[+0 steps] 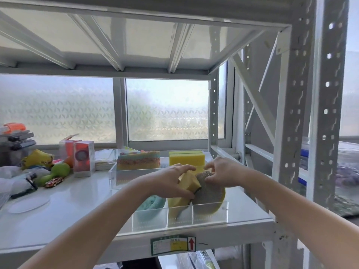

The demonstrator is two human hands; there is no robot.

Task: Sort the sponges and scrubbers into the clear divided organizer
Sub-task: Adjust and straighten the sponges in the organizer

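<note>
A white metal shelf (64,216) on a rack of perforated uprights (291,113) fills the view, with the ribbed underside of the next shelf overhead and a frosted, patterned window (167,111) behind it letting in pale daylight. The clear divided organizer (180,215) sits at the front right of this shelf, its near wall just behind the shelf's front edge, where a green label with a red arrow (172,244) is stuck. Over the organizer, the left hand (171,181) is closed around a yellow sponge (187,183), tilted above the middle compartment. The right hand (223,171) pinches the top of a round grey scrubber with a yellow backing (209,193), which stands in the right compartment, touching the sponge. A teal knitted scrubber (152,203) lies in the organizer's left compartment. Behind the organizer, toward the window, a multicoloured mesh scrubber (138,160) and a stack of yellow sponges (186,157) stand side by side. Left of the organizer the shelf is cluttered: small red-and-white boxes (83,158), a green toy (56,172), a toy car (54,182) and crumpled bags.
</note>
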